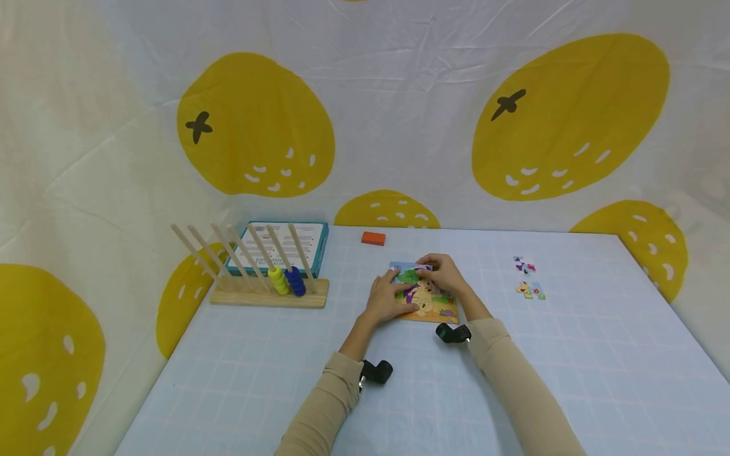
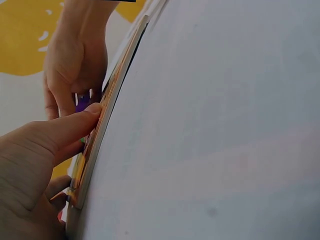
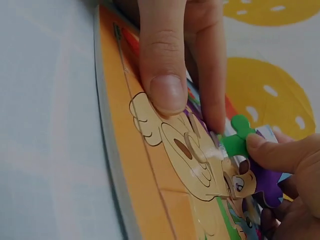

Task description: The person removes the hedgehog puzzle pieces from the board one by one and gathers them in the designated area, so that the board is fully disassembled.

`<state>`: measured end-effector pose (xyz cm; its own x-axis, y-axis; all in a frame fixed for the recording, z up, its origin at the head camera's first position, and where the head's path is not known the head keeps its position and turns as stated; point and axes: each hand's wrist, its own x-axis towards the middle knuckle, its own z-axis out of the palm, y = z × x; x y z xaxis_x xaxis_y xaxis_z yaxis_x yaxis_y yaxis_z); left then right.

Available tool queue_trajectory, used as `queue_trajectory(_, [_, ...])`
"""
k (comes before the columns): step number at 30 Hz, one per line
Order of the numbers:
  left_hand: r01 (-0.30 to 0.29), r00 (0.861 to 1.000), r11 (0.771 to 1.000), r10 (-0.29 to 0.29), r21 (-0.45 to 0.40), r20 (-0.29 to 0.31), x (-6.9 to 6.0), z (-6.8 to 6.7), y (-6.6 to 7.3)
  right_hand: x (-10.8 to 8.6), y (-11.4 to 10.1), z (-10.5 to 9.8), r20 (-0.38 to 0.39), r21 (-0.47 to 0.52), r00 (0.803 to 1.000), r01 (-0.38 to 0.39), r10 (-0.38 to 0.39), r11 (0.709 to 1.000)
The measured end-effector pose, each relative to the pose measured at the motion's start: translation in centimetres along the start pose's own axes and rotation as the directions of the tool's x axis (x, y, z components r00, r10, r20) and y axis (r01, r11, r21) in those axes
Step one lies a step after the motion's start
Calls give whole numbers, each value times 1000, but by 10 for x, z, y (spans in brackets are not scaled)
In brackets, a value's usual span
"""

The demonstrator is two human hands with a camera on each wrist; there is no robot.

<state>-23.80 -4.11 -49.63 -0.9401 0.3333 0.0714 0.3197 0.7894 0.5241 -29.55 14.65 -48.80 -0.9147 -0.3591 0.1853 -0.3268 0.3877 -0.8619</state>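
Observation:
A jigsaw puzzle (image 1: 441, 311) with a cartoon picture lies on a thin board near the middle of the table. The left hand (image 1: 382, 300) rests on its left side, thumb and fingers spread and pressing the picture. Over the puzzle's upper part, the right hand (image 1: 447, 273) pinches a green and purple puzzle piece (image 3: 267, 182) between thumb and fingers. In the right wrist view that piece is tilted above the picture; whether it touches the puzzle I cannot tell. The left thumb (image 2: 75, 127) lies on the puzzle's surface in the left wrist view.
Two loose puzzle pieces (image 1: 525, 266) (image 1: 530, 290) lie to the right. At left stands a wooden peg rack (image 1: 268, 300) with yellow rings (image 1: 279, 280) and blue rings (image 1: 295, 282), before a teal-edged box (image 1: 310, 237). An orange block (image 1: 373, 238) lies behind the puzzle.

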Motion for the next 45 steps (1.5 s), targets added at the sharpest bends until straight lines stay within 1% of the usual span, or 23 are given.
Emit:
queue_trajectory(5, [12, 1000, 1000, -12, 2, 12, -1, 0, 0, 1, -6, 3, -1, -106, 998, -62, 62, 992])
queue_trajectory(7, [12, 1000, 1000, -12, 8, 20, -1, 1, 0, 1, -8, 4, 5, -132, 997, -81, 82, 988])
queue_trajectory(10, [14, 999, 1000, -15, 22, 40, -1, 1, -1, 0, -10, 3, 25, -177, 995, -88, 93, 980])
queue_trajectory(14, [12, 998, 999, -14, 36, 64, -1, 1, -2, -2, -10, 2, 68, -227, 993, -77, 95, 971])
queue_trajectory(17, [7, 998, 1000, -9, 30, 66, -1, 1, -2, -2, -11, 1, 82, -205, 993, -72, 90, 976])
queue_trajectory(21, [13, 998, 1000, -14, 16, 65, -2, -1, -1, -3, -10, 1, 92, -95, 992, -80, 88, 992])
queue_trajectory(23, [17, 997, 1000, -17, 8, 69, -3, -2, 0, -4, -9, 1, 89, -45, 992, -90, 94, 995])
queue_trajectory(25, [17, 997, 1000, -17, 7, 71, -3, -2, 1, -6, -9, 2, 60, -17, 994, -90, 90, 996])
queue_trajectory(28, [16, 997, 1000, -17, 13, 70, -3, -2, 1, -8, -7, 3, -66, -41, 995, -75, 72, 996])
queue_trajectory(30, [22, 997, 1000, -23, 18, 70, -3, -2, 1, -9, -6, 2, -158, -64, 986, -66, 55, 996])
queue_trajectory(31, [23, 997, 1000, -24, 20, 68, -2, -2, 1, -8, -5, 0, -202, -71, 978, -66, 50, 995])
queue_trajectory(32, [24, 997, 999, -25, 23, 69, -2, -1, 1, -8, -5, -3, -234, -81, 971, -70, 49, 994])
queue_trajectory(34, [22, 997, 999, -24, 24, 68, -2, -1, 2, -9, -4, -13, -247, -74, 967, -85, 64, 994])
queue_trajectory(37, [18, 998, 1000, -19, 18, 62, -1, 0, 2, -11, 1, -36, -204, -102, 974, -124, 102, 987])
queue_trajectory(39, [20, 998, 1000, -21, 9, 58, -1, 0, 3, -15, 4, -56, -158, -145, 977, -163, 140, 976])
queue_trajectory(41, [24, 998, 1000, -24, 3, 54, -1, 0, 3, -19, 10, -76, -139, -202, 977, -188, 162, 961])
queue_trajectory(43, [28, 998, 1000, -28, 1, 50, -2, 0, 3, -23, 16, -95, -154, -249, 970, -223, 189, 942])
queue_trajectory(45, [30, 998, 1000, -30, 3, 47, -2, -1, 2, -28, 21, -110, -175, -291, 966, -236, 192, 927])
